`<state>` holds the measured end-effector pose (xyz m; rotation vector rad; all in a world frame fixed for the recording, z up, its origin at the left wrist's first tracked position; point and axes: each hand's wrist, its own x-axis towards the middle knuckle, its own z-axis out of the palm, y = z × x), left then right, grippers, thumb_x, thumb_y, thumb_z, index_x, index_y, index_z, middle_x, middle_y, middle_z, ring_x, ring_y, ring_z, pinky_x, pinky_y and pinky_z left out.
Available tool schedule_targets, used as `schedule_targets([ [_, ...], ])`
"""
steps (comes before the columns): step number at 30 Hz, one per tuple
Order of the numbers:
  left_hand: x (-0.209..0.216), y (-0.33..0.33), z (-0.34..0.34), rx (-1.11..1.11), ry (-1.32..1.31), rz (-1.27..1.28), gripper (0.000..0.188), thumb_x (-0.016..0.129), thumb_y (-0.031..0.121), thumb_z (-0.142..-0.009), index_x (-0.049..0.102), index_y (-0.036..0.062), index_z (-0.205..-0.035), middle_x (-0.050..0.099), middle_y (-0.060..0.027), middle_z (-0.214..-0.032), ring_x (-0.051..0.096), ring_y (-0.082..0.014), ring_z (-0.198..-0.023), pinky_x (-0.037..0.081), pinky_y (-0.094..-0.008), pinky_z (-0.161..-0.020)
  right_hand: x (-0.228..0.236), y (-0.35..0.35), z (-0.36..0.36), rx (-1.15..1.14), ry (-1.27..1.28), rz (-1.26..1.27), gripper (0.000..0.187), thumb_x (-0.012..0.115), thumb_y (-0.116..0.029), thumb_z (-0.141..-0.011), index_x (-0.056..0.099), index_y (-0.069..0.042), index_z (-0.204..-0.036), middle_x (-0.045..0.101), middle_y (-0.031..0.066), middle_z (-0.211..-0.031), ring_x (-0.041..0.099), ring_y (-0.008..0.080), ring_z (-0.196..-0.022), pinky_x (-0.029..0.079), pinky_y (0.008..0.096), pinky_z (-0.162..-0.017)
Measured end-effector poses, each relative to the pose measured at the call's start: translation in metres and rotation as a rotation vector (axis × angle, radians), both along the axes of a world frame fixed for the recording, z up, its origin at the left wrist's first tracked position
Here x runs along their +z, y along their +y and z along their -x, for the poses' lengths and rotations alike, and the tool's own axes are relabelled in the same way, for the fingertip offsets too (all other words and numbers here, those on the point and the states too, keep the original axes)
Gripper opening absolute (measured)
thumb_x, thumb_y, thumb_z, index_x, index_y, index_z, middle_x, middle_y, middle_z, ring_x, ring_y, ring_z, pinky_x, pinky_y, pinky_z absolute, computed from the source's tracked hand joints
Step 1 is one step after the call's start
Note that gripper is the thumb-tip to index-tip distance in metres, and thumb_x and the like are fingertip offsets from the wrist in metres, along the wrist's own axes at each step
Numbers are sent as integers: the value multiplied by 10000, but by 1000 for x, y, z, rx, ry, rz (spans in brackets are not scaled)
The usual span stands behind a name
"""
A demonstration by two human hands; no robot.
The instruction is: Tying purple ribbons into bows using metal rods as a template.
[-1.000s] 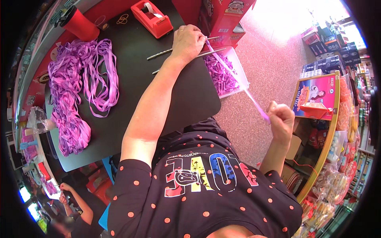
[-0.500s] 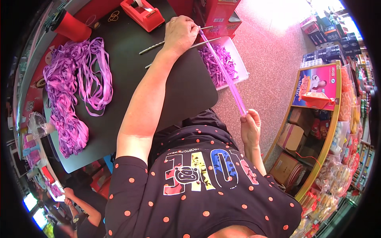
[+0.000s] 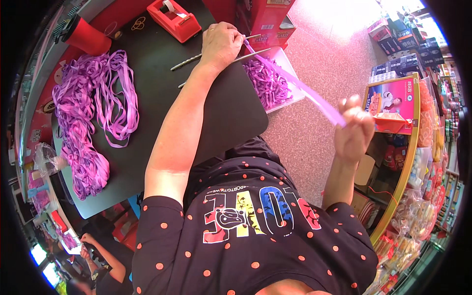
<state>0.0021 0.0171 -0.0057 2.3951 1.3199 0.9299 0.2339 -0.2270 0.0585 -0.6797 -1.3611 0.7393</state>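
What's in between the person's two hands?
In the head view, a purple ribbon stretches from the left hand to the right hand, crossing above the white bin.

Glare on floor [image 3: 329, 59] — blurry right hand [image 3: 353, 132]

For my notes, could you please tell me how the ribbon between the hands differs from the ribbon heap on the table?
The held ribbon stretches nearly straight between the left hand and right hand, while the ribbon heap lies in loops. The held ribbon passes over the white bin; the heap rests on the tabletop. Both are purple.
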Motion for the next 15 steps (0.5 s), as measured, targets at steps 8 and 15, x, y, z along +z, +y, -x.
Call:
schedule_targets([
  [8, -1, 1, -4, -11, -48, -16, 189, 655, 246, -803, 724, 71, -781, 648, -30, -999, 559, -256, -987, 422, -384, -872, 107, 163, 62, 324, 73, 52, 519, 362, -389, -983, 373, -52, -1379, 614, 146, -1125, 534, 201, -1006, 367, 345, -916],
  [15, 9, -5, 3, -59, -48, 73, 161, 665, 144, -674, 720, 78, -810, 623, -47, -1050, 522, -253, -1059, 402, -382, -923, 75, 318, 80, 796, 162, 348, 538, 386, -449, -976, 383, -92, -1378, 634, 104, -1116, 551, 90, -831, 393, 223, -756],
])
